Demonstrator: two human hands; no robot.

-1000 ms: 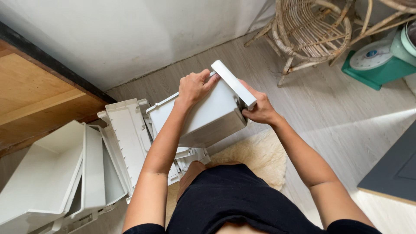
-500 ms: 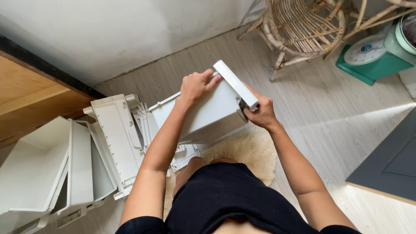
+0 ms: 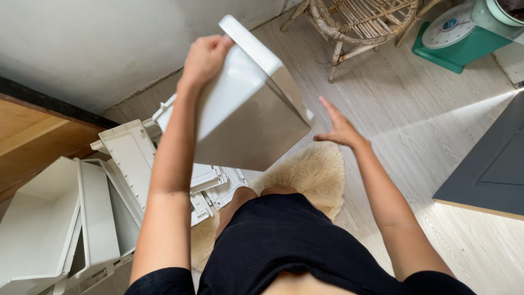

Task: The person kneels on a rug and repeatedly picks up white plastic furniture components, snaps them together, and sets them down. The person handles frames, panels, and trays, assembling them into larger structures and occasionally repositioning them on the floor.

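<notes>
On the far left two white bins (image 3: 49, 218) lie nested on the floor, with a ribbed white frame (image 3: 131, 158) leaning just beside them. Above these the left hand (image 3: 204, 54) is clamped on the rim of a white drawer (image 3: 245, 114), which hangs tilted in the air over the frame and the cream rug (image 3: 308, 175). The right hand (image 3: 338, 128) hovers just beside the drawer's lower corner, fingers spread, gripping nothing. With one hand carrying the drawer, it seems wise to bring the right palm under that low corner so the drawer does not swing or slip. A rattan chair (image 3: 355, 22) and a green scale (image 3: 456, 35) stand well apart at the upper right.

Half a second ago both hands held the drawer low at its front lip; now it is lifted higher and turned, the right hand has let go, and the view has swung left.
</notes>
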